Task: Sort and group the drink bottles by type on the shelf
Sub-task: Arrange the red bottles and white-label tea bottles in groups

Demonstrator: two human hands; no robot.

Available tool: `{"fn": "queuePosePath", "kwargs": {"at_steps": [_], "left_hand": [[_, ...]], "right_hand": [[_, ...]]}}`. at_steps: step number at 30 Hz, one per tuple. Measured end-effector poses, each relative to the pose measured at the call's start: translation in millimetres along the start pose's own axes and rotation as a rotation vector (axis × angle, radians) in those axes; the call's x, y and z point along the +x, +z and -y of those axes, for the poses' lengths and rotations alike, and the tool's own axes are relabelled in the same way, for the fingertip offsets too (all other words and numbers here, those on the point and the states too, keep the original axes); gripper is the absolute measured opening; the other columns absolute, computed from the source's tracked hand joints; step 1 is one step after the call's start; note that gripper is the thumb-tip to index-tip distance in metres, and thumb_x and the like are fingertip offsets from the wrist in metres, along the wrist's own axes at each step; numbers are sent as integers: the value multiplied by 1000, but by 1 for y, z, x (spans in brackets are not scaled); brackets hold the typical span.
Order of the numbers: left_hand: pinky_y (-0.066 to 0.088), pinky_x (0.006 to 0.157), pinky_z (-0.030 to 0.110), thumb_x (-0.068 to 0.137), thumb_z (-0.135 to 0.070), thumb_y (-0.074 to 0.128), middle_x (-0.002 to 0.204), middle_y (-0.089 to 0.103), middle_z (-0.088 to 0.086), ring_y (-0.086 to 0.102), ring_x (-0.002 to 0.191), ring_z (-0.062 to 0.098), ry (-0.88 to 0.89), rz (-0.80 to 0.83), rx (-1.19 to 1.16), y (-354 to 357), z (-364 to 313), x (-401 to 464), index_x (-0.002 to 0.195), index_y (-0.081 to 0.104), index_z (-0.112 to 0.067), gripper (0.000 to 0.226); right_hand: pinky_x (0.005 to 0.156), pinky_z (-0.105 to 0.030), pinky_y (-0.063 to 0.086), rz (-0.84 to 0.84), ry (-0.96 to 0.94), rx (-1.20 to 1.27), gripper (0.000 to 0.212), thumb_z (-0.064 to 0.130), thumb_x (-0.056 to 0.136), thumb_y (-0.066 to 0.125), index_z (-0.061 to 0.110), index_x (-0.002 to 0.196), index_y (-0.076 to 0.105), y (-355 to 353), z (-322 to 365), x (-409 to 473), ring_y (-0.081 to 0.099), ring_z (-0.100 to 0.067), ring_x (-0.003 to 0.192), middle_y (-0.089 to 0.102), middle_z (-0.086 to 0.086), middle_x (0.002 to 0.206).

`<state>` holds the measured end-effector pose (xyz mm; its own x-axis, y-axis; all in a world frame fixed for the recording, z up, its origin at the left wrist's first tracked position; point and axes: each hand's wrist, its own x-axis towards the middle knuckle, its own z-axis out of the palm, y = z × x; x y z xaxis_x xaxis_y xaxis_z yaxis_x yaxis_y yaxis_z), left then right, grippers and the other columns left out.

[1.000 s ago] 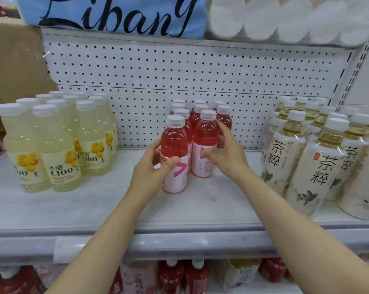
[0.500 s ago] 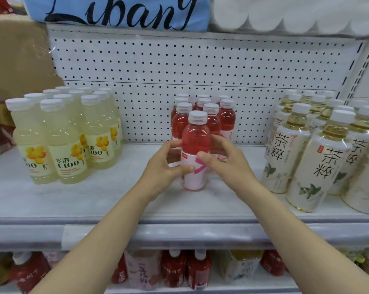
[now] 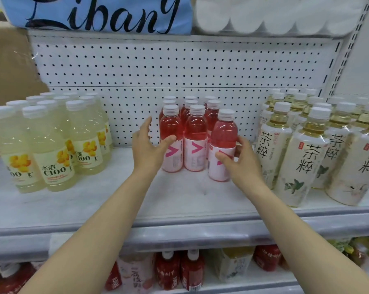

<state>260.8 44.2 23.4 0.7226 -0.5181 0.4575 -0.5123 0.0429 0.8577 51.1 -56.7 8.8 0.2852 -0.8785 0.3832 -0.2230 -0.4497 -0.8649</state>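
Several red drink bottles (image 3: 195, 132) with pink-white labels stand grouped mid-shelf against the pegboard. One more red bottle (image 3: 224, 136) stands at the group's front right, and my right hand (image 3: 241, 160) grips its label, thumb in front and fingers behind. My left hand (image 3: 146, 148) is spread beside the front-left red bottle (image 3: 170, 128), thumb touching its label, fingers straight. Pale yellow C100 bottles (image 3: 51, 145) are grouped at the left. Tea bottles (image 3: 300, 158) with white labels fill the right.
The white shelf (image 3: 115, 209) has bare board in front of the groups and between them. A blue bag (image 3: 98, 13) and white rolls (image 3: 274, 13) sit on the shelf above. More red and yellow drinks (image 3: 179, 270) stand on the lower shelf.
The red bottle held in front of the group by both hands has moved right to the group's front-right corner. My left hand let go and shifted left to the front-left bottle.
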Motion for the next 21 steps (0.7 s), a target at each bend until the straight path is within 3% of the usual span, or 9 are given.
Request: {"fn": "queuePosePath", "kwargs": {"at_steps": [2,5,8,12,16,19,21], "left_hand": [[45,108,44,79,-50,82,144,48,4,52,126,21,-97,61,-44,8,6,4,155,33,-37,91],[50,102,38,84,-45,79,131,60,1,60,116,17,-171,116,-141,13,10,6,150,45,-37,75],[51,101,38,85,-44,78,129,61,0,60,110,14,-149,124,-138,15,16,6,147,49,-37,69],[50,104,41,87,-45,76,135,61,2,61,113,14,-111,113,-137,18,22,5,147,49,-39,66],[47,101,34,89,-46,73,139,59,3,59,114,14,-97,117,-101,19,22,3,149,46,-37,67],[40,112,40,87,-52,73,146,52,3,48,132,18,-2,-22,-18,17,12,-4,152,42,-27,76],[36,115,46,89,-53,71,148,46,1,40,138,20,229,-158,-38,16,-6,-15,151,40,-20,76]], "right_hand": [[89,-30,47,-10,45,-4,60,26,88,80,21,140,50,1,-1,11,64,-12,103,61,15,105],[97,-34,49,10,93,9,59,25,90,78,22,142,50,8,-3,28,62,-14,109,62,10,117],[105,-40,50,43,95,54,57,23,91,76,24,143,53,13,-11,41,63,-14,115,67,4,131],[108,-39,48,97,80,94,55,19,93,74,26,144,53,10,-12,45,62,-11,118,66,3,134],[109,-40,48,79,96,68,53,24,93,74,29,142,54,12,-9,39,61,-12,123,66,8,134],[103,-26,45,31,84,42,49,27,96,71,21,141,55,8,8,17,57,-9,126,62,10,135],[98,-14,44,-2,-3,85,49,25,97,71,18,143,54,-5,27,-3,56,-6,128,60,10,137]]}}
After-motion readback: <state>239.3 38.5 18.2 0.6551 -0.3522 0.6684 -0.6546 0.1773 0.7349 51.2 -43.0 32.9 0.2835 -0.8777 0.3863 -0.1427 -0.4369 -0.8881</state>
